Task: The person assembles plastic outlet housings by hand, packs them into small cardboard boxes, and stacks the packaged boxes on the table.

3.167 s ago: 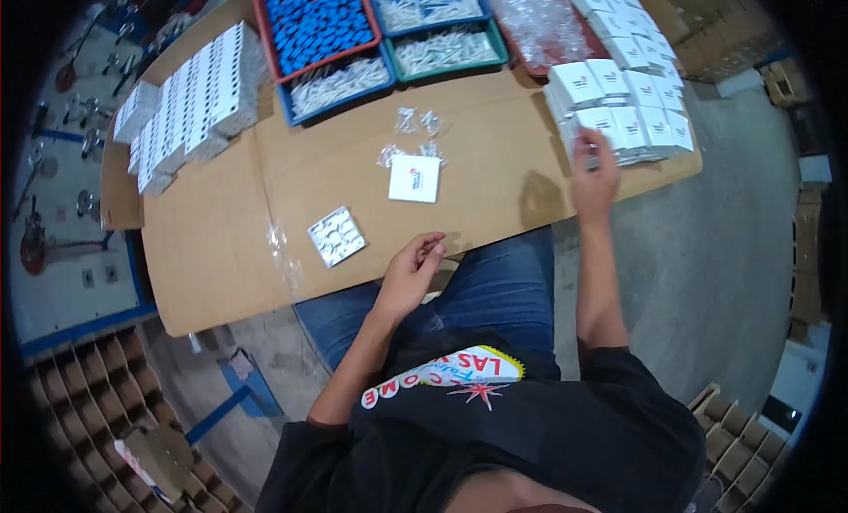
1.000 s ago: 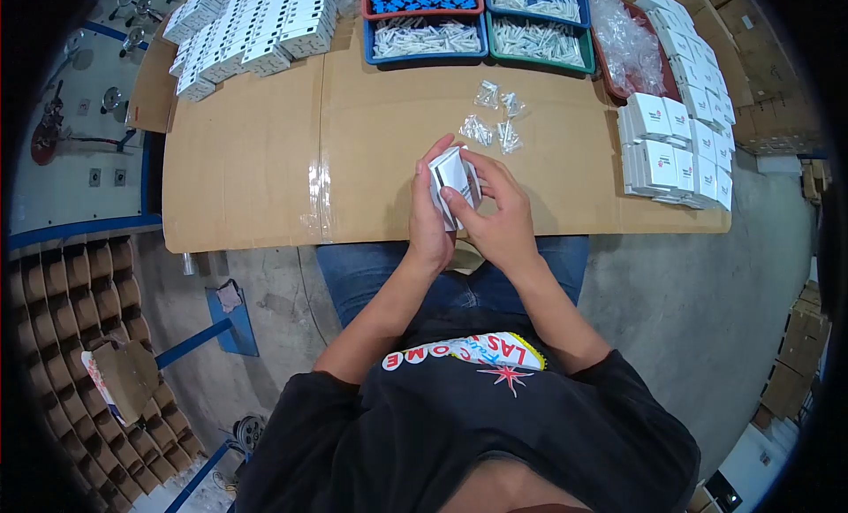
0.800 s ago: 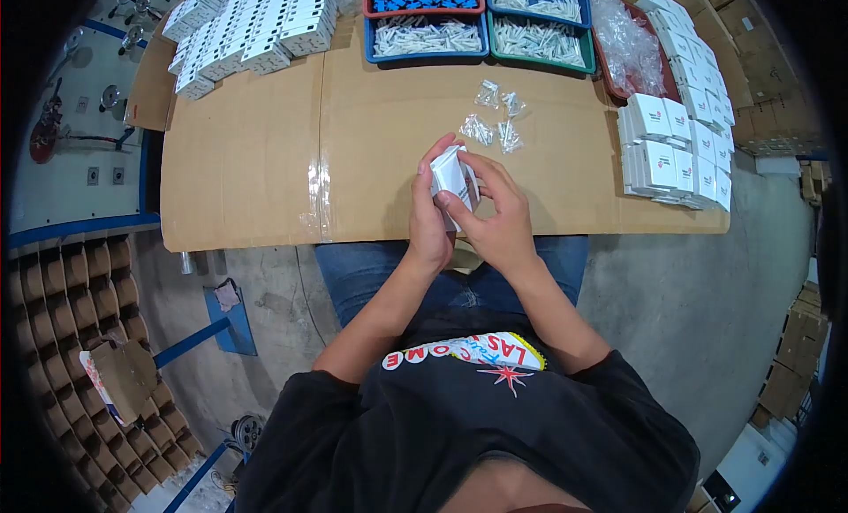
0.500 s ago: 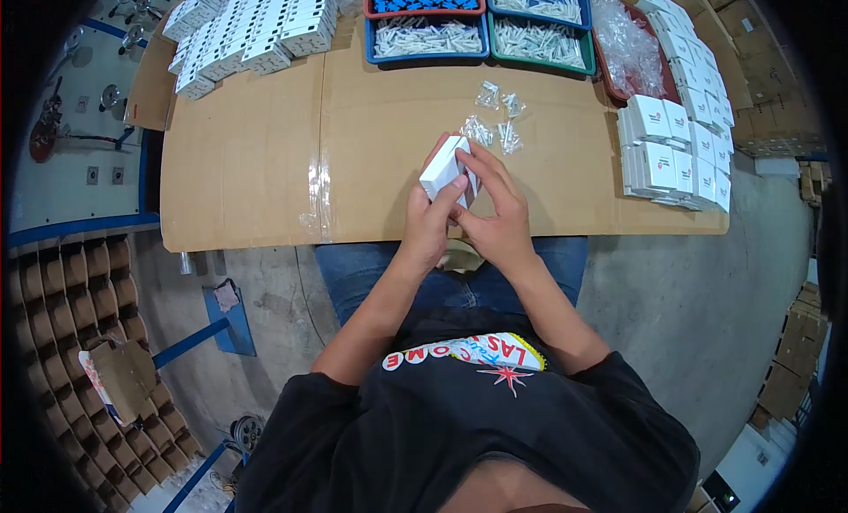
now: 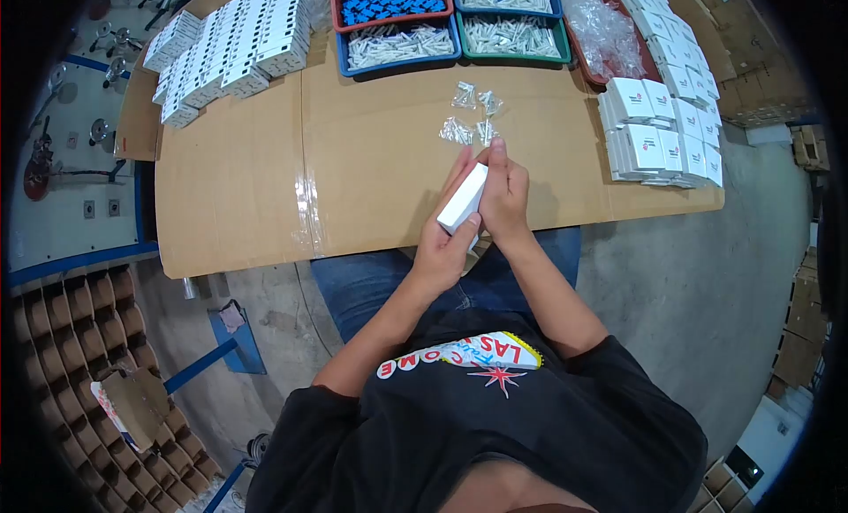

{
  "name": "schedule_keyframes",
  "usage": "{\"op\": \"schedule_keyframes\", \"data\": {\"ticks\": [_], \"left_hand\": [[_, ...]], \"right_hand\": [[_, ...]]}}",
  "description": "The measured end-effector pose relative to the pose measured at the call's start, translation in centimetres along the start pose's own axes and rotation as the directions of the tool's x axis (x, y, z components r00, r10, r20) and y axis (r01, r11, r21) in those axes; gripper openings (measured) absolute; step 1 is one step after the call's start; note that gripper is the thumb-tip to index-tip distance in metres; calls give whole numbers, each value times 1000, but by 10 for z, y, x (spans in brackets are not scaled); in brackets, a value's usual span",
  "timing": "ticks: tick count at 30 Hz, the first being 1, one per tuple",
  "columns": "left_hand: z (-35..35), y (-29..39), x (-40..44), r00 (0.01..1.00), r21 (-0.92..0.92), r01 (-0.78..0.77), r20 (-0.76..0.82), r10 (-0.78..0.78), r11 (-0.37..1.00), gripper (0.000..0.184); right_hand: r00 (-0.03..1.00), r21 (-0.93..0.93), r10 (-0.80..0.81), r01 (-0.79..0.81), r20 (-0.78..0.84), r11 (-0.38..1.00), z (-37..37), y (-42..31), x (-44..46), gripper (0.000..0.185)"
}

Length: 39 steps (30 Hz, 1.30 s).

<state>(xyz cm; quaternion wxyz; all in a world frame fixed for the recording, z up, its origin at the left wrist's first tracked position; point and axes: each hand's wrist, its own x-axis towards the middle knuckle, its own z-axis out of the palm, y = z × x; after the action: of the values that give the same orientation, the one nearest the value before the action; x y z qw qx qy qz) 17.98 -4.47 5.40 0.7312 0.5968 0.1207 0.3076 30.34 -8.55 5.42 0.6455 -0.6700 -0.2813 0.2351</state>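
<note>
A small white box [image 5: 463, 200] is held tilted between my two hands, just past the table's near edge. My left hand [image 5: 441, 252] wraps around it from the left, the thumb lying along its near end. Against the box's right side presses my right hand [image 5: 506, 195], fingers pointing away from me and partly hidden behind the box. Just beyond my fingertips lie several small clear bags [image 5: 456, 131] with white pieces inside.
Cardboard [image 5: 230, 177] covers the table. At the back stand a red tray of blue pieces [image 5: 332, 9], a blue tray [image 5: 353, 72] and a green tray [image 5: 530, 60] of white pieces. White boxes are stacked left [image 5: 230, 49] and right [image 5: 649, 151], near clear plastic bags [image 5: 601, 36].
My right hand's fingers have moved from the box's top to its right side, now straighter. The box has turned and shifted slightly toward me. The whole view has shifted a little.
</note>
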Motion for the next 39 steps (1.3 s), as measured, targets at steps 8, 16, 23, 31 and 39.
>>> {"op": "schedule_keyframes", "data": {"ticks": [8, 16, 23, 31, 39], "left_hand": [[13, -5, -4, 811, -418, 352, -311, -496, 838, 54], [12, -11, 15, 856, -419, 426, -99, -507, 802, 57], [23, -42, 16, 877, -153, 481, 78, -475, 863, 79], [4, -43, -4, 790, 35, 586, 196, -580, 810, 65], [7, -44, -10, 761, 73, 613, 214, -612, 787, 55]], "right_hand": [[1000, -79, -3, 3, 0, 997, -9, -5, -4, 27], [929, -367, -208, 317, 307, 875, -63, -10, -27, 61], [994, -429, -34, 76, 103, 900, -126, -4, -6, 61], [879, -900, -447, 51, -166, 434, -297, -17, 126, 66], [933, -985, -325, -116, -153, 129, -332, -3, 158, 65]]}}
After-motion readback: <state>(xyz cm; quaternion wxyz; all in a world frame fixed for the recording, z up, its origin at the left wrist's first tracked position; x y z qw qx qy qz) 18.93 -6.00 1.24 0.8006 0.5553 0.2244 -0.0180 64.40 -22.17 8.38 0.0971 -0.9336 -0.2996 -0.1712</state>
